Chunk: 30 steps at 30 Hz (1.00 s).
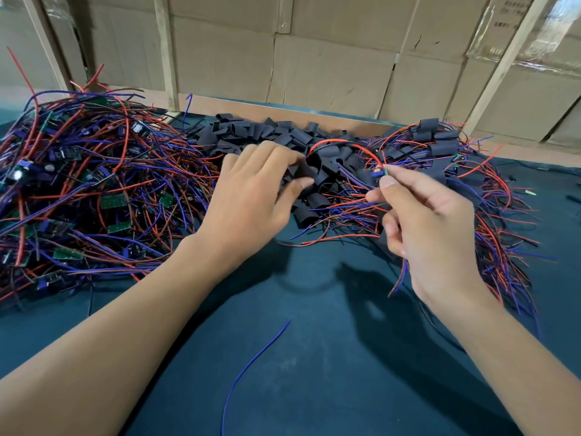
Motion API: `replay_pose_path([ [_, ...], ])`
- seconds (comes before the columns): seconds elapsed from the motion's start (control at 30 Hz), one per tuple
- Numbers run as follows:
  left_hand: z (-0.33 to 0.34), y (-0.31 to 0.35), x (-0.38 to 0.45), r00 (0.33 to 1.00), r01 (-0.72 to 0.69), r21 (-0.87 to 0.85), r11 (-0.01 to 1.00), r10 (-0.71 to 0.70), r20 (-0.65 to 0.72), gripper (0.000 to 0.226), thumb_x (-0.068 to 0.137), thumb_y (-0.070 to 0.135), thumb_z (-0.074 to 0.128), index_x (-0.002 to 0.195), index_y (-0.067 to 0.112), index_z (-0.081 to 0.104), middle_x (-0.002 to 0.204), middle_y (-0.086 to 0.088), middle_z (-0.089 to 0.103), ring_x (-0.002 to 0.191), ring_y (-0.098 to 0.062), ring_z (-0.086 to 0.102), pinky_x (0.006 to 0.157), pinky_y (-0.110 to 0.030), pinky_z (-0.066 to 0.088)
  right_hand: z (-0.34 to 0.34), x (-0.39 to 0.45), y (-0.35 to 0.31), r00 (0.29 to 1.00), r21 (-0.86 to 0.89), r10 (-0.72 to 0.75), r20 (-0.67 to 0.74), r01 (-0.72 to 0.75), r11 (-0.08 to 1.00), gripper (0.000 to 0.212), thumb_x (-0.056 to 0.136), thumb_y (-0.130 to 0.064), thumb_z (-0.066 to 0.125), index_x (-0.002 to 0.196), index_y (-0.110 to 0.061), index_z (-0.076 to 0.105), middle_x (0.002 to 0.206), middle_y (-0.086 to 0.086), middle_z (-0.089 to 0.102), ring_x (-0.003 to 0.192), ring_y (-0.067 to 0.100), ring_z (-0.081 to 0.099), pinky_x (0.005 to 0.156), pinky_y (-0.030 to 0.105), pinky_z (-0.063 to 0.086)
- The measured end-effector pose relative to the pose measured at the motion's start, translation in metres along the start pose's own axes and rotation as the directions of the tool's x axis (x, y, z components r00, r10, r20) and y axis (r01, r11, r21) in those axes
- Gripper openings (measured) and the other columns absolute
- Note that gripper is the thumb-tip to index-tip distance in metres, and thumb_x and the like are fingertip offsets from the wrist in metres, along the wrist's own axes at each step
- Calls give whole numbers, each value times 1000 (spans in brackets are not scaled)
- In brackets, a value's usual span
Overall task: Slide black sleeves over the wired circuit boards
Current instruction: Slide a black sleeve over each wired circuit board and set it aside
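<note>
Nearest the lens, a loose blue wire [251, 366] lies curved on the dark teal table [314, 388], between the two bare forearms.

At far left a big tangled heap of wired circuit boards [78, 184] covers the table, red and blue leads running every way, with small green boards showing among them.

Next to it the left hand [251, 196] reaches forward, palm down, into the pile of black sleeves [283, 133] at the back middle of the table. Its fingers [276, 152] and thumb are bent around one black sleeve [309, 171] at the near edge of that pile, pinching it.

Right of that, the right hand [430, 225] is raised a little above the table. Its thumb and forefinger pinch a small circuit board [379, 174] by its edge, a red wire [345, 144] arching from the board back toward the sleeve in the left hand; the other fingers are curled over a bundle of leads that trail down beneath the palm.

At far right lies a second heap [456, 158], boards already covered in black sleeves, their red and blue leads fanned toward the near edge.

Behind the table stand cardboard boxes [330, 67].
</note>
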<state>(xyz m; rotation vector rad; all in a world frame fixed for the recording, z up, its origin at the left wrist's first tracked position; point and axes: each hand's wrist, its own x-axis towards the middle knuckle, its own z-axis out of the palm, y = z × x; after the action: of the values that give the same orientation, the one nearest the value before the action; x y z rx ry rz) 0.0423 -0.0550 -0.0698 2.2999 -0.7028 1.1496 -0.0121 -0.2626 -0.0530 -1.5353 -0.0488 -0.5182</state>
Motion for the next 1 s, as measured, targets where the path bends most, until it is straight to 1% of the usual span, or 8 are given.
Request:
replay_pose_path([
  [0.13,-3,3,0,1000,5,13,1000,-5,-6,32,99,36,60,115,8,62,110,-5,62,99,-30,58,84,-43,41,-4,1,-3,988,-79,-128,-88,121,990,18,97,-14,64,107,-25,75,79,-3,75,57,1,54,60,15,37],
  [0.27,-8,5,1,998,6,81,997,-1,-58,32,95,36,62,112,8,66,105,-5,64,95,-30,60,81,-44,41,-9,2,-6,956,-144,-272,-112,255,956,24,96,-15,64,116,-19,75,83,-8,75,62,0,58,63,14,43],
  [0.33,-10,7,2,996,20,106,994,-10,-90,33,93,36,62,109,8,67,101,-5,65,92,-31,60,79,-45,42,-12,3,-7,925,-219,-362,-117,332,918,25,95,-20,65,118,-22,74,88,-6,76,67,7,60,63,23,46],
  [0.43,-13,10,2,995,40,130,991,-27,-99,33,91,36,62,108,8,68,99,-6,65,90,-34,59,78,-47,42,-19,5,-7,859,-347,-503,-93,445,825,25,97,-23,65,121,-23,72,96,4,75,81,22,65,78,38,53],
  [0.57,-14,11,1,996,61,126,990,-53,-69,33,89,37,60,107,10,68,98,-5,64,91,-33,59,80,-48,42,-26,10,-5,746,-521,-665,16,574,632,24,98,-16,66,121,-18,72,94,8,70,77,8,58,76,25,47],
  [0.67,-13,12,1,997,42,168,985,-31,-68,33,88,38,61,106,11,69,98,-4,66,92,-34,59,81,-49,42,-25,10,-4,716,-529,-693,83,621,579,25,95,-9,69,119,-16,73,95,9,68,73,21,59,71,28,47],
  [0.77,-11,20,1,996,-21,198,980,38,-84,30,87,37,62,101,12,71,98,-2,69,92,-34,61,81,-49,43,-20,4,-4,716,-490,-683,148,653,578,28,95,-7,68,122,-15,70,95,9,66,74,21,57,71,23,45],
  [1.0,-7,36,1,990,-100,174,980,115,-82,29,85,34,64,100,11,72,98,-2,70,93,-34,62,81,-48,44,-13,0,1,773,-451,-596,217,621,641,17,98,-10,66,112,-13,76,94,-6,67,74,-5,56,68,9,36],
])
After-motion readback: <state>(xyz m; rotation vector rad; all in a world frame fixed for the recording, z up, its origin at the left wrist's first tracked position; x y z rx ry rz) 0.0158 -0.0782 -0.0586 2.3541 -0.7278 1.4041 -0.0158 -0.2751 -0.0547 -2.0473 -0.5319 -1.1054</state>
